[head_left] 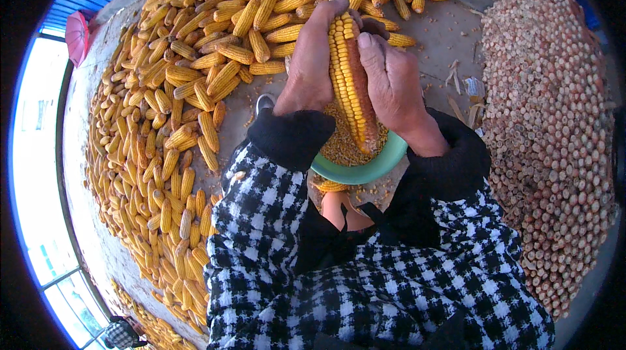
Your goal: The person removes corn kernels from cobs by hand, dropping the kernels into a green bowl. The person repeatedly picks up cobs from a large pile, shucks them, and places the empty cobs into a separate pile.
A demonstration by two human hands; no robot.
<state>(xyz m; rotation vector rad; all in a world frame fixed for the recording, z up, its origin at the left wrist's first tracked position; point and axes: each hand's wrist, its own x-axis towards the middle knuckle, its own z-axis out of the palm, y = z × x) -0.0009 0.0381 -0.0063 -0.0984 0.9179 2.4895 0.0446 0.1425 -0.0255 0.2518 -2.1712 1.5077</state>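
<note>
Both my hands grip one ear of corn (346,81) above a green plastic basin (359,174). My left hand (310,56) wraps the ear's left side, its fingers near the top end. My right hand (393,81) presses on the right side, with the thumb at the upper part of the ear. Yellow kernels still cover the left and middle of the ear, while a strip along the right is bare reddish cob. Loose corn kernels (337,147) lie in the basin beneath. Some of my fingers are hidden behind the ear.
A large heap of corn ears (195,56) spreads ahead and left on the concrete floor (440,47). At the right stands a tall stack of bare cobs (547,130). Husk scraps (453,76) lie between. A pink umbrella (77,39) and another person (121,334) are far left.
</note>
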